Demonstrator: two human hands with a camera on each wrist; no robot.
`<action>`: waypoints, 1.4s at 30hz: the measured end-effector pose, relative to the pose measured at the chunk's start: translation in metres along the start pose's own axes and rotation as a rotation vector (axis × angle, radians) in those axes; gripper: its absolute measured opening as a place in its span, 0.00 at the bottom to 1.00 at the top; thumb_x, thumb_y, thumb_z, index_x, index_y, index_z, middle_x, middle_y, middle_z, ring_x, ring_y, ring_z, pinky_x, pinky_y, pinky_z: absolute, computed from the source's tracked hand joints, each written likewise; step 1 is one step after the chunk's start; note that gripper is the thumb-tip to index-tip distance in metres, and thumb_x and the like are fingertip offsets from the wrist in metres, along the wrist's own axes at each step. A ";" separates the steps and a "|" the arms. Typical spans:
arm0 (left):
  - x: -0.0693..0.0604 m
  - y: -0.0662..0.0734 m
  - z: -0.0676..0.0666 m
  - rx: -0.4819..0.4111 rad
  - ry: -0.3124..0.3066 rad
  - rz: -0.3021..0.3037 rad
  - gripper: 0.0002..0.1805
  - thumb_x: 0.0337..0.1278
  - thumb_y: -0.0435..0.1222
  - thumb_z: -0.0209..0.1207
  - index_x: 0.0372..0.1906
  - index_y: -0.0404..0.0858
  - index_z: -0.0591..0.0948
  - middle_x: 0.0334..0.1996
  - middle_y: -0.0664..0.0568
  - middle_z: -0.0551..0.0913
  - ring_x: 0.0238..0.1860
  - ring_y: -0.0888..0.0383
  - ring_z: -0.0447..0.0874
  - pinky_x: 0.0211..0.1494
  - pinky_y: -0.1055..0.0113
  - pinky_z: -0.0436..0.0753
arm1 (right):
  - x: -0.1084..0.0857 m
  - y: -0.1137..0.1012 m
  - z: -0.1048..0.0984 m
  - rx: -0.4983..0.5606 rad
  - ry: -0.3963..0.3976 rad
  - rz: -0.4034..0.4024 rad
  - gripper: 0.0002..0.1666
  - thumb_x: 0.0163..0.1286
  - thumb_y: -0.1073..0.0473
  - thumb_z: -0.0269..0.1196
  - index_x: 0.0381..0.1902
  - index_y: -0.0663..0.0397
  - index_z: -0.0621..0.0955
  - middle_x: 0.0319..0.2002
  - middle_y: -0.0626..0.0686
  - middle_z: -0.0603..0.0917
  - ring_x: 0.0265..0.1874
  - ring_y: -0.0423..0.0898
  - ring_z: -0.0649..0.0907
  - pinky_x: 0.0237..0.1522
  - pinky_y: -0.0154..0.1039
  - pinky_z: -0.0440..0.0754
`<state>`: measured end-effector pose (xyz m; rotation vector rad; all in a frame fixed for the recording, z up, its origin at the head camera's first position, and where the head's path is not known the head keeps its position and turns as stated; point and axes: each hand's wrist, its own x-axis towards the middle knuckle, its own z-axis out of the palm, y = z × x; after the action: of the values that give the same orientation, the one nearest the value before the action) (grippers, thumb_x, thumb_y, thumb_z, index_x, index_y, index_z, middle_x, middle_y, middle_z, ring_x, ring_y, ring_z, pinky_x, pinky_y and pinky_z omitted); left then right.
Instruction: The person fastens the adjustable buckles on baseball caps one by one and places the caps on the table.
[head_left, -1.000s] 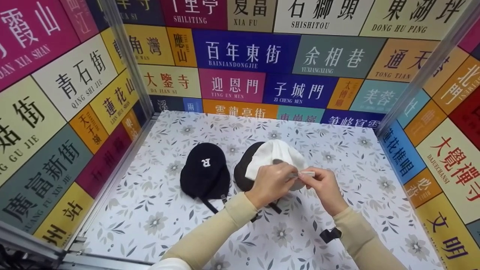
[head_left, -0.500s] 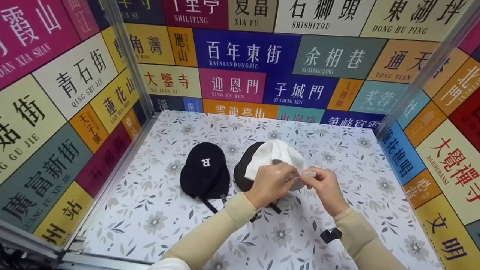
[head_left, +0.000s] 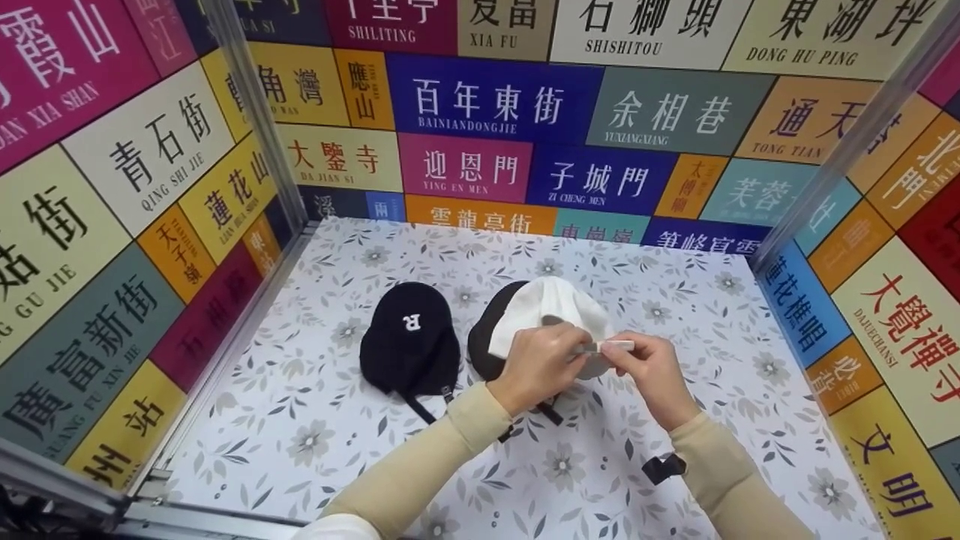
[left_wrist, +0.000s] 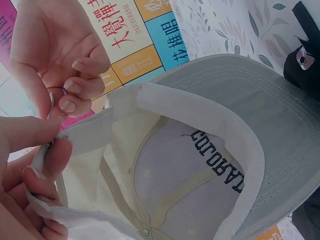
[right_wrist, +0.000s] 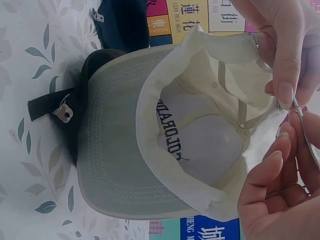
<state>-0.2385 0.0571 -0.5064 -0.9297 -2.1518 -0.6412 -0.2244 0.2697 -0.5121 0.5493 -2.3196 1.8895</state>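
Observation:
Both hands are at the back of a white baseball cap with a grey-green brim. In the wrist views its inside faces up, with dark "COLORADO" stitching. My left hand pinches the cap's strap near a small metal part, mostly covered by the fingers. My right hand pinches the narrow white strap end between thumb and forefinger, just right of the left fingertips. A dark brown cap lies behind the white one, partly hidden by it.
A black cap with a white letter lies to the left, its strap trailing toward the front. Floral-patterned white covering spreads over the table. Colourful sign-printed walls and metal posts enclose the sides and back.
The right hand and the strap end have shifted very slightly to the right. The left hand keeps its hold, and the caps lie nearly as before.

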 end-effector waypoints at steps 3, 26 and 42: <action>0.000 0.000 -0.001 -0.004 0.004 0.004 0.07 0.51 0.38 0.70 0.35 0.47 0.84 0.28 0.63 0.82 0.25 0.65 0.80 0.27 0.69 0.79 | 0.000 0.000 0.000 -0.001 -0.002 -0.002 0.13 0.72 0.58 0.65 0.38 0.65 0.86 0.33 0.66 0.82 0.30 0.50 0.82 0.32 0.37 0.79; 0.000 0.000 0.000 0.012 0.012 0.049 0.05 0.52 0.37 0.69 0.32 0.47 0.83 0.23 0.62 0.78 0.23 0.66 0.76 0.24 0.69 0.76 | 0.001 -0.002 0.010 0.023 -0.011 0.051 0.12 0.70 0.57 0.67 0.37 0.64 0.86 0.27 0.62 0.79 0.25 0.54 0.76 0.27 0.38 0.75; -0.001 0.001 -0.002 0.028 -0.003 0.051 0.04 0.54 0.39 0.69 0.34 0.48 0.83 0.24 0.63 0.79 0.24 0.66 0.77 0.25 0.69 0.77 | -0.001 -0.002 0.010 0.003 0.013 0.043 0.12 0.70 0.56 0.67 0.37 0.61 0.87 0.32 0.59 0.85 0.27 0.49 0.79 0.29 0.37 0.76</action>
<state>-0.2362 0.0555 -0.5057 -0.9676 -2.1275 -0.5843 -0.2217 0.2603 -0.5127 0.4893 -2.3396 1.9099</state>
